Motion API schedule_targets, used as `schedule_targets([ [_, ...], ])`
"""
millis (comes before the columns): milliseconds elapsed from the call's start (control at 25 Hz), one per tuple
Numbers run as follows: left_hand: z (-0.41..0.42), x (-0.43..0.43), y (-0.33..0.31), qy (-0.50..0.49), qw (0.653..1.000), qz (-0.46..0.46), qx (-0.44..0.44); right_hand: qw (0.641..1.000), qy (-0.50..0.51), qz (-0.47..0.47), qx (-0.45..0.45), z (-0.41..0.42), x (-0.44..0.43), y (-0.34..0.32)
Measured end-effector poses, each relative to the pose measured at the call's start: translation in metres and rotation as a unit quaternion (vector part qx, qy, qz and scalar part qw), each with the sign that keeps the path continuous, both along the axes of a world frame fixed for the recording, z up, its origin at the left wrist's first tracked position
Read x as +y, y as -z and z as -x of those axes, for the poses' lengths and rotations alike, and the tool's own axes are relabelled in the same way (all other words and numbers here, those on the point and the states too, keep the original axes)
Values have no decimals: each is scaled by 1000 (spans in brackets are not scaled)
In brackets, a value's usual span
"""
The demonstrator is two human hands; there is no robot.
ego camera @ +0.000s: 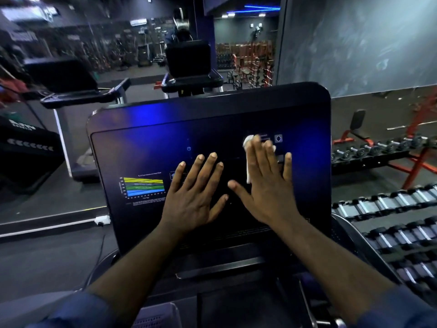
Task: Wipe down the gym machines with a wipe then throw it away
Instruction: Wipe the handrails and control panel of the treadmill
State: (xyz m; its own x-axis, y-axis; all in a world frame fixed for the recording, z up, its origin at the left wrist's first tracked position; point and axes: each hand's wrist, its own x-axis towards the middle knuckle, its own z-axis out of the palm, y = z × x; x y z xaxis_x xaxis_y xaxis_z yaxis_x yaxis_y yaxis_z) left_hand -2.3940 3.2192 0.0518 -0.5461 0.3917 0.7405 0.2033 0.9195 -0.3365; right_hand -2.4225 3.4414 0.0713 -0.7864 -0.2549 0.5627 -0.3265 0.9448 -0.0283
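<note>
Both forearms reach up to the treadmill console [146, 147], where the right hand [267, 183] presses the white wipe [248, 141] flat under straight fingers to scrub, the left hand [196, 192] splayed, bracing.

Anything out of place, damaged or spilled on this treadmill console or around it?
Nothing stands out. The right hand presses a white wipe flat on the console screen, the left hand rests flat beside it, and the dumbbells sit in tidy rows.
</note>
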Motion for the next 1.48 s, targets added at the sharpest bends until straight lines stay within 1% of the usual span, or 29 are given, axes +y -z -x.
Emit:
schedule_targets([
  [40,1,-5,-5,3,1000,9,7,999,-5,-44,5,-3,10,6],
  [80,3,-11,-13,3,1000,12,14,999,2,-41,-2,0,20,6],
  [120,4,-19,-20,1,1000,9,21,1000,25,-1,-14,5,25,-1],
  [200,7,-32,-34,0,999,6,32,986,72,142,-52,20,16,-30],
  [240,9,-38,-37,0,999,13,33,980,69,175,-67,22,3,-45],
  [280,9,-42,-38,2,999,21,31,983,50,162,-70,20,-9,-52],
  [320,11,-45,-38,5,999,27,33,992,18,108,-60,15,-17,-47],
  [360,11,-47,-36,8,999,31,36,999,-11,23,-41,9,-19,-34],
  [400,12,-48,-34,10,999,33,38,998,-26,-44,-33,1,-12,-22],
  [440,12,-47,-32,10,999,32,38,997,-24,-71,-34,-2,-1,-15],
  [480,13,-47,-31,12,999,28,34,998,-7,-54,-35,1,7,-14],
  [520,13,-47,-31,16,999,23,28,999,28,-1,-37,8,10,-20],
  [600,12,-46,-31,23,999,12,22,987,72,132,-50,21,-9,-44],
  [640,11,-46,-31,28,999,5,22,986,64,145,-52,22,-25,-53],
  [680,10,-47,-30,34,999,-8,23,992,39,114,-45,18,-40,-53],
  [760,10,-53,-28,43,998,-42,24,1000,-14,-15,-12,7,-52,-35],
  [800,11,-55,-27,44,997,-53,24,998,-21,-50,-8,2,-46,-28],
  [840,11,-57,-28,46,997,-59,25,999,-8,-46,-11,1,-40,-26],
  [960,11,-55,-32,78,991,-102,24,993,59,99,-29,13,-58,-44],
  [1000,9,-55,-34,98,987,-129,21,992,46,112,-34,11,-76,-49],
  [1040,8,-55,-35,122,980,-155,17,996,11,86,-28,6,-93,-49],
  [1120,8,-61,-38,167,967,-193,1,997,-72,-15,-8,-9,-107,-32],
  [1160,8,-63,-39,182,963,-201,-10,995,-87,-49,-10,-14,-99,-26],
  [1200,7,-64,-39,187,960,-206,-18,995,-75,-59,-8,-13,-88,-25],
  [1240,6,-64,-40,186,961,-206,-21,998,-36,-46,-2,-7,-83,-30],
  [1320,3,-62,-40,189,962,-198,-25,997,49,53,-3,8,-89,-52],
  [1360,3,-62,-40,195,961,-195,-22,994,52,91,-11,11,-103,-61],
  [1400,3,-64,-39,201,960,-197,-20,996,26,88,-5,7,-119,-62],
  [1480,7,-67,-39,191,961,-199,-22,998,-70,-6,4,-13,-136,-28],
])
